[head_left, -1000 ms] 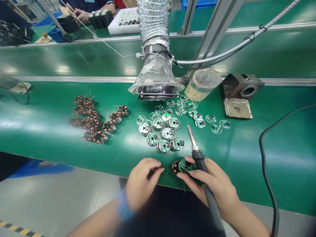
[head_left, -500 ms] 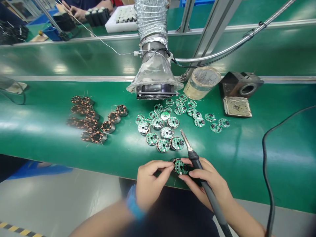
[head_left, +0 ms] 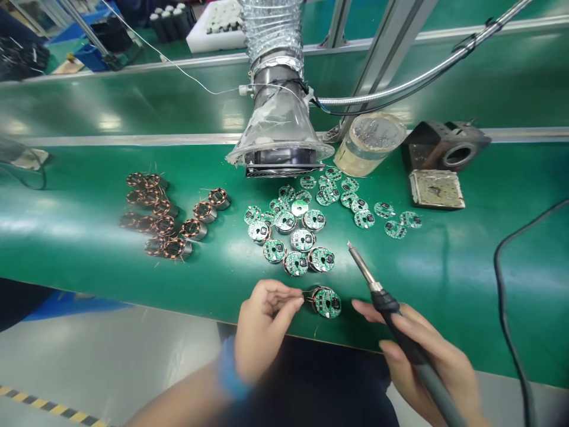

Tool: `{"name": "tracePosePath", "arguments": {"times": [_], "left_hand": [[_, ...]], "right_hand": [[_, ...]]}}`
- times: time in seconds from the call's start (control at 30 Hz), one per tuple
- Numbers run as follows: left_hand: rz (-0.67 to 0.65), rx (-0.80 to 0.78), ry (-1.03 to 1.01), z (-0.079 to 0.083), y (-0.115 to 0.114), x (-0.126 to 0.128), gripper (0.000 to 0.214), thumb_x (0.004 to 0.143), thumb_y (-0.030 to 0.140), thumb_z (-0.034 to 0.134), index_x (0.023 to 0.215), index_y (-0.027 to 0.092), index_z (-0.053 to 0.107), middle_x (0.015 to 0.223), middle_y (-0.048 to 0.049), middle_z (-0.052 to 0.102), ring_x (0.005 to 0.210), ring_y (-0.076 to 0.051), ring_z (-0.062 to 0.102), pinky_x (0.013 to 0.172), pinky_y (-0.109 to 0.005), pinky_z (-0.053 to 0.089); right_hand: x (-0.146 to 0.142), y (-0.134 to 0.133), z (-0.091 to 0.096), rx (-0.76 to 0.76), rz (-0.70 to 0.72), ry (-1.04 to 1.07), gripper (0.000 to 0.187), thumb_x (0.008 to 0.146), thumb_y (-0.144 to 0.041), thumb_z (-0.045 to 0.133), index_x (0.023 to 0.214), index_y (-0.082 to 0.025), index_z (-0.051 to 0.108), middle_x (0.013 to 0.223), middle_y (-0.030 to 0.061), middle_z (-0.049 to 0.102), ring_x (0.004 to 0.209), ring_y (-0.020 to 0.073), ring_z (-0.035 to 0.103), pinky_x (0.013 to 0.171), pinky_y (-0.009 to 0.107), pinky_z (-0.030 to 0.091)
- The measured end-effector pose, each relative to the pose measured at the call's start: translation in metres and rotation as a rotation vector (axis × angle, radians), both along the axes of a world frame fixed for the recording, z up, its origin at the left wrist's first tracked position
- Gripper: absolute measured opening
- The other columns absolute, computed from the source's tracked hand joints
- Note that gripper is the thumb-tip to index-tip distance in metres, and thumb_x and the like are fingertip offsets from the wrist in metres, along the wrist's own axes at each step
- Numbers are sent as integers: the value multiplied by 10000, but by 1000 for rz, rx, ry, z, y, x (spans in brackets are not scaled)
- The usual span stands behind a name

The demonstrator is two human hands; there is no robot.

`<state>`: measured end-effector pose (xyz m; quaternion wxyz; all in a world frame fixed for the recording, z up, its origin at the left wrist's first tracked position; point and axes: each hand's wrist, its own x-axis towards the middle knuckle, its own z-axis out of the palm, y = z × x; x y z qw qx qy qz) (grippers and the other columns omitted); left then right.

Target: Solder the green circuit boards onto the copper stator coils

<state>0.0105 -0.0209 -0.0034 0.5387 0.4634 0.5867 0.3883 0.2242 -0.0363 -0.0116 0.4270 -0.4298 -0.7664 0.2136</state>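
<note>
Near the front belt edge: a round green circuit board on a copper wire coil (head_left: 326, 302) lies flat on the shiny green conveyor belt (head_left: 444, 279), between the hands.
Left hand: the left hand (head_left: 262, 329), with a blue wristband (head_left: 229, 370), pinches its fingertips together just beside the board, by a thin wire.
Right hand: the right hand (head_left: 427, 356) grips a black soldering iron (head_left: 386, 305) with a thin metal tip.
Both hands: apart, not clamped together on one thing.
Good care: the tip points away from the fingers, and the board sits steady.
Hard to see: the fingertips are blurry, so nobody can tell if they hold the wire. The board's underside is hidden.
Rest: more green boards (head_left: 302, 240) lie in a loose heap, copper coils (head_left: 155, 216) sit in rows, and a clear fume funnel (head_left: 280, 136) hangs above.
</note>
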Motion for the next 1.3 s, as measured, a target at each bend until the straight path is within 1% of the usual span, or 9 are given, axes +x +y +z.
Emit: {"name": "tracePosePath", "arguments": {"times": [0.07,0.17,0.3,0.5,0.67,0.93,1.03,1.17,1.3], "left_hand": [[-31,-181,-69,3,4,0,77,794,214,606,828,145,608,789,-57,700,685,-151,675,664,-255,556],[-128,-277,-92,8,15,0,91,782,210,605,801,129,640,721,-32,669,604,-121,647,612,-227,539],[-200,-252,-98,9,24,0,89,794,203,578,760,131,616,683,-7,623,573,-96,609,577,-203,513],[-243,-192,-108,6,24,0,90,794,207,578,753,133,609,694,-7,582,629,-109,603,624,-225,522],[-255,-184,-91,7,25,-1,94,794,188,569,739,125,613,713,-7,566,628,-104,597,629,-224,519],[-272,-159,-39,5,27,-1,100,793,184,564,725,132,617,711,-11,565,632,-113,590,616,-228,502],[-267,-156,-42,3,26,-1,94,791,190,567,730,139,615,701,-12,574,633,-116,588,615,-228,502],[-269,-159,-46,2,27,-1,93,788,194,568,731,136,614,704,-13,574,641,-119,588,627,-233,505],[-270,-157,-30,3,27,-1,91,784,190,571,723,138,615,698,-8,567,636,-116,586,619,-228,500]], "right_hand": [[8,-7,6,-51,-10,33,339,866,-213,477,1202,-215,435,902,67,706,910,177,629,764,311,497],[14,-14,15,-93,28,39,281,887,-291,444,1160,-233,475,743,32,701,750,161,646,713,293,512],[9,-14,23,-92,105,28,223,902,-272,396,1096,-219,493,628,8,651,596,133,622,667,297,525],[1,-8,29,-55,90,8,192,822,-185,508,1013,-203,520,573,-4,630,566,132,616,621,281,539],[0,-6,31,-58,116,-7,219,805,-162,511,1017,-214,513,562,-13,625,532,123,604,577,267,542],[-4,-6,29,-25,78,-41,182,808,-168,510,984,-209,532,546,-9,624,524,123,606,559,256,536],[1,-10,27,-71,126,-21,236,802,-168,517,1031,-229,523,574,-8,638,534,133,614,542,269,533],[13,-18,24,-83,67,20,223,845,-227,468,1059,-237,530,615,11,661,629,170,652,653,336,546],[9,-14,20,-46,33,-51,267,866,-209,431,1125,-227,497,729,34,706,796,177,666,725,326,543]]}}
